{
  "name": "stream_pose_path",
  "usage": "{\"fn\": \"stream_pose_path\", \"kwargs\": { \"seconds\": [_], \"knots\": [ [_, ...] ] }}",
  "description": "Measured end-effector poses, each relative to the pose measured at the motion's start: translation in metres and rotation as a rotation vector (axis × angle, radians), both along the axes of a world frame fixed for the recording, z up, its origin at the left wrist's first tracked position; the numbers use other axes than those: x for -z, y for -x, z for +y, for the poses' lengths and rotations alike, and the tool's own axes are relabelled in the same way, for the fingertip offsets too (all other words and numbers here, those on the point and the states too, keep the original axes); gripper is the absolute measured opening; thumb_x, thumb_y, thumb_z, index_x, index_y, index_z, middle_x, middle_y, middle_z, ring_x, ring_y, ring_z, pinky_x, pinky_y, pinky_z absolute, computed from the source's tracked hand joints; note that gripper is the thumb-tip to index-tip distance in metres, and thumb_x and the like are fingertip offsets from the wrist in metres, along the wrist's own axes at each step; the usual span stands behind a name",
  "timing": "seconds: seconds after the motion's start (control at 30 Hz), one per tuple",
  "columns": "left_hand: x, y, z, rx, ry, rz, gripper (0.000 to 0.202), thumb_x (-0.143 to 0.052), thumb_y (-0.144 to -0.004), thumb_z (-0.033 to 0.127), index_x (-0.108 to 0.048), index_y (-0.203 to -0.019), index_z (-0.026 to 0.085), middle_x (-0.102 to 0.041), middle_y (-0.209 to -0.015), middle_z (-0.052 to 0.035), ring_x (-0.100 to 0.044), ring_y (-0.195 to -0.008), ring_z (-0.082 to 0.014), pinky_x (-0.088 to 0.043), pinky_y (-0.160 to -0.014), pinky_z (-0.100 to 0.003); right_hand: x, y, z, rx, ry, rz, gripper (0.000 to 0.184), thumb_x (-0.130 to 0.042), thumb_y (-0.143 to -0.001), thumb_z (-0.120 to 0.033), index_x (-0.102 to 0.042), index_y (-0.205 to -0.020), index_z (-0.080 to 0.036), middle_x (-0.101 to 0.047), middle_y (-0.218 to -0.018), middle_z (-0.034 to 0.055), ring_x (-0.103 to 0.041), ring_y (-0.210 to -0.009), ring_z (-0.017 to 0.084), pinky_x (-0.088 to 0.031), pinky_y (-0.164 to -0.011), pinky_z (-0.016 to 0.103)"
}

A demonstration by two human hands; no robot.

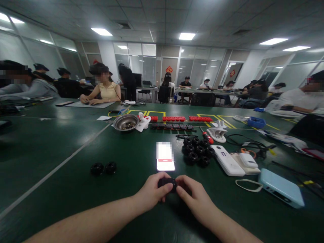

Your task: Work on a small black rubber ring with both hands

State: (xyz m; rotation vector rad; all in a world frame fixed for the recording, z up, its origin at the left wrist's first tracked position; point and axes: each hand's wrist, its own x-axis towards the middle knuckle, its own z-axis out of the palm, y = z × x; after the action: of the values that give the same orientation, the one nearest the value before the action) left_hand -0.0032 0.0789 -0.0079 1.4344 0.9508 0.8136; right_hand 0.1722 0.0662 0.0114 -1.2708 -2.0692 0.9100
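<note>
My left hand point(154, 189) is closed round a black wheel-like part point(172, 184), its thumb lying across the front. My right hand point(193, 191) has its fingers curled, with thumb and fingertips at the right side of that same part. Just beyond the hands a phone point(165, 164) lies flat with a bright screen. Several similar black round parts with central holes form a pile point(198, 150) to the right of the phone. Two more, a left one point(97, 168) and a right one point(110, 167), sit apart on the left side of the green table point(101, 206).
Behind the phone are a metal bowl point(126, 122) with small pieces, red trays point(173, 118), a black strip point(173, 127) and a screwdriver point(207, 137). On the right lie a white power bank point(227, 162) and a light-blue box point(280, 189). Other people sit around.
</note>
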Motion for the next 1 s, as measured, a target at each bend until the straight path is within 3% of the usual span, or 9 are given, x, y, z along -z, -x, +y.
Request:
{"fn": "stream_pose_path", "kwargs": {
  "seconds": [0.13, 0.23, 0.37, 0.47, 0.6, 0.7, 0.8, 0.9, 1.0],
  "knots": [
    [-0.0011, 0.0013, -0.0008, 0.025, -0.002, 0.013, 0.041, -0.065, -0.067, 0.04, -0.05, -0.096, 0.014, -0.052, -0.071, 0.0025, -0.047, -0.044, -0.0053, -0.038, -0.042, -0.018, 0.001, 0.0022, 0.0029, 0.005, 0.021, -0.043, 0.028, -0.042, -0.087, -0.032, -0.054, -0.066, -0.016, -0.054, -0.063, -0.0007, -0.05, -0.061, 0.013, -0.037, -0.057, 0.023],
    [0.002, 0.0009, 0.0009, 0.047, 0.014, 0.002, 0.045, -0.056, -0.07, 0.05, -0.052, -0.094, 0.011, -0.053, -0.064, 0.0015, -0.048, -0.041, -0.0064, -0.035, -0.038, -0.018, -0.0011, 0.003, 0.0009, -0.005, 0.015, -0.007, 0.008, -0.052, -0.08, -0.022, -0.057, -0.085, -0.017, -0.058, -0.077, 0.0012, -0.053, -0.071, 0.014, -0.041, -0.064, 0.024],
    [0.0022, 0.0002, 0.0006, 0.032, 0.02, 0.0, 0.038, -0.052, -0.075, 0.049, -0.052, -0.082, 0.011, -0.049, -0.055, 0.0039, -0.046, -0.04, -0.0064, -0.033, -0.038, -0.017, -0.0021, 0.0013, -0.0022, -0.027, 0.012, 0.045, 0.024, -0.057, -0.077, -0.02, -0.053, -0.101, -0.019, -0.058, -0.092, 0.0024, -0.054, -0.082, 0.016, -0.042, -0.073, 0.026],
    [-0.0002, 0.0011, -0.0013, 0.011, -0.008, 0.006, 0.034, -0.058, -0.073, 0.042, -0.052, -0.089, 0.013, -0.051, -0.065, 0.0032, -0.045, -0.044, -0.0053, -0.036, -0.041, -0.018, 0.0009, 0.0, -0.0006, -0.003, 0.049, 0.037, 0.017, -0.048, -0.084, -0.032, -0.055, -0.087, -0.017, -0.058, -0.077, 0.0009, -0.053, -0.069, 0.014, -0.041, -0.062, 0.024],
    [0.0011, 0.0019, -0.0002, 0.034, -0.009, 0.007, 0.043, -0.067, -0.065, 0.041, -0.053, -0.094, 0.013, -0.054, -0.075, 0.0006, -0.048, -0.047, -0.0059, -0.039, -0.043, -0.019, 0.0041, 0.0006, 0.0019, -0.01, 0.074, -0.025, 0.032, -0.041, -0.088, -0.036, -0.052, -0.065, -0.016, -0.052, -0.062, -0.0008, -0.049, -0.059, 0.012, -0.036, -0.054, 0.022],
    [0.0047, 0.0008, 0.0025, 0.047, 0.009, -0.009, 0.052, -0.058, -0.067, 0.055, -0.054, -0.095, 0.011, -0.055, -0.067, 0.0001, -0.049, -0.043, -0.007, -0.037, -0.04, -0.019, 0.0011, 0.0022, 0.0, -0.02, 0.034, -0.05, 0.01, -0.053, -0.081, -0.025, -0.057, -0.081, -0.016, -0.058, -0.075, 0.0009, -0.052, -0.07, 0.014, -0.038, -0.062, 0.023],
    [0.0052, -0.0002, 0.0029, 0.029, 0.036, -0.003, 0.049, -0.053, -0.071, 0.055, -0.055, -0.089, 0.009, -0.053, -0.056, 0.0021, -0.048, -0.04, -0.0076, -0.035, -0.038, -0.018, -0.0035, 0.0034, -0.0025, -0.028, -0.003, -0.077, 0.022, -0.06, -0.074, -0.018, -0.056, -0.095, -0.019, -0.059, -0.09, 0.002, -0.053, -0.083, 0.016, -0.039, -0.072, 0.025],
    [0.0015, -0.0003, 0.0009, -0.019, 0.029, 0.006, 0.04, -0.055, -0.073, 0.048, -0.053, -0.087, 0.011, -0.051, -0.057, 0.0036, -0.048, -0.041, -0.0067, -0.035, -0.039, -0.018, -0.0038, 0.0027, -0.0023, 0.019, 0.006, -0.115, 0.02, -0.06, -0.075, -0.025, -0.054, -0.094, -0.019, -0.058, -0.084, 0.0011, -0.053, -0.075, 0.016, -0.039, -0.065, 0.024],
    [-0.0018, 0.0002, -0.0011, -0.036, 0.009, 0.007, 0.037, -0.058, -0.072, 0.042, -0.052, -0.093, 0.012, -0.052, -0.065, 0.0027, -0.047, -0.044, -0.0058, -0.036, -0.041, -0.018, 0.0004, 0.0009, 0.0002, 0.027, 0.04, -0.078, 0.022, -0.044, -0.086, -0.036, -0.053, -0.079, -0.018, -0.055, -0.07, -0.0001, -0.05, -0.064, 0.014, -0.037, -0.058, 0.023]
  ]
}}
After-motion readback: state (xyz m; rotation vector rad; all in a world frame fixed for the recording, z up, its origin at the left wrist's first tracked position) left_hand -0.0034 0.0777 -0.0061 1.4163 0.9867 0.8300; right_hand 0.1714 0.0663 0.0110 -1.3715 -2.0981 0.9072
